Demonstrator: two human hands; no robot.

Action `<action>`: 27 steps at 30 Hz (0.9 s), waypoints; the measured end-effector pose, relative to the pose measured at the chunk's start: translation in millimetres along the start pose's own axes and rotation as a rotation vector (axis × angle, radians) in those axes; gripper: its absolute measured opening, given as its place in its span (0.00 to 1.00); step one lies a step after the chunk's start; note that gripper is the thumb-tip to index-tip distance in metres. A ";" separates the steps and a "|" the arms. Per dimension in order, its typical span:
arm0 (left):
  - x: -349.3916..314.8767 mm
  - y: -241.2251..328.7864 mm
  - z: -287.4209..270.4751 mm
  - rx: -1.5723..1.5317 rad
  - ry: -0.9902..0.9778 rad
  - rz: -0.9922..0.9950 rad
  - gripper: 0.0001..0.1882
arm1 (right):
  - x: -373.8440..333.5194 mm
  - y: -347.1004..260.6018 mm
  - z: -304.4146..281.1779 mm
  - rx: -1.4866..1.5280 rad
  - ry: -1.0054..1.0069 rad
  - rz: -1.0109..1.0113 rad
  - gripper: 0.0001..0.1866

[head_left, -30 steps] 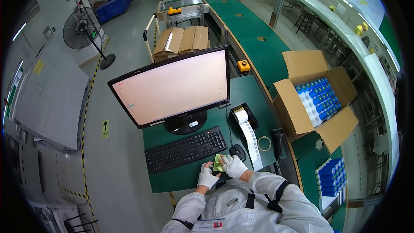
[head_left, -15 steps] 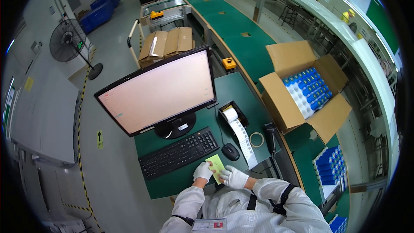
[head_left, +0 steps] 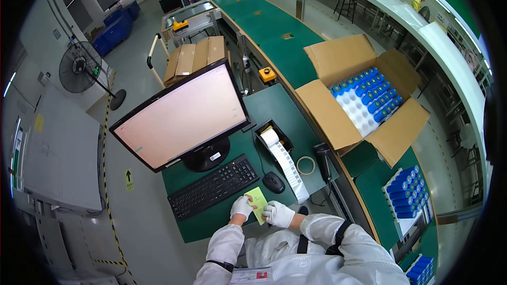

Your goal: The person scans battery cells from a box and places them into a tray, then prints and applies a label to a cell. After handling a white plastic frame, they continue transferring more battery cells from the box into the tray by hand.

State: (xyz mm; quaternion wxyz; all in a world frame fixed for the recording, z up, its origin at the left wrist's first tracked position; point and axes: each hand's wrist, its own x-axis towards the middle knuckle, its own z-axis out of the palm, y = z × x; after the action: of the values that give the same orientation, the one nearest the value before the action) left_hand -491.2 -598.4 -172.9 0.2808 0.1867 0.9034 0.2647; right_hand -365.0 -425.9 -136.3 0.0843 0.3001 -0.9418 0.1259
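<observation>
Head view: pinching a yellow-green slip [head_left: 258, 197] near the green table's [head_left: 203, 229] near edge, in closed fingers of left hand [head_left: 241, 207] and right hand [head_left: 279, 215]. Past the right edge, an open carton [head_left: 327, 115], only partly loaded with blue cylinders [head_left: 372, 91], with bare white cups [head_left: 357, 114] left.

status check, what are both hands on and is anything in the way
Left hand on yellow-green slip's left edge, right hand at its lower right. Slip mostly visible. Keyboard and mouse nearby, neither covering it.
</observation>
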 end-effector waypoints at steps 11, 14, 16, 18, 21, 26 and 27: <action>-0.6 0.2 12.1 0.011 0.038 0.014 0.21 | -25.7 19.4 -12.7 0.062 0.037 -0.176 0.09; 0.4 1.3 11.6 -0.003 0.037 0.028 0.21 | -46.2 24.6 -17.9 0.127 0.136 -0.165 0.08; -3.2 5.8 8.5 -0.002 0.016 -0.030 0.21 | -63.7 26.9 -26.0 0.242 0.172 -0.026 0.10; -7.8 10.2 8.3 0.075 0.041 -0.040 0.19 | -75.1 28.4 -25.0 0.461 0.068 0.294 0.11; -24.7 63.2 3.9 0.119 0.218 0.066 0.16 | -81.3 43.6 -37.8 0.866 0.027 0.815 0.15; -53.0 120.7 27.4 -0.480 -0.106 0.092 0.25 | -55.0 62.1 -80.4 0.806 -0.001 0.789 0.17; -42.2 104.8 46.9 -0.491 -0.099 0.056 0.29 | -50.4 64.1 -83.4 0.804 0.034 0.759 0.16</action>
State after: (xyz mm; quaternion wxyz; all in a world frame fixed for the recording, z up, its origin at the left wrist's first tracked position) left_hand -410.3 -518.6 -127.4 0.3541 0.1507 0.7918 0.4743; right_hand -355.0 -323.9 -80.5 -0.0728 -0.0538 -0.8601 0.5021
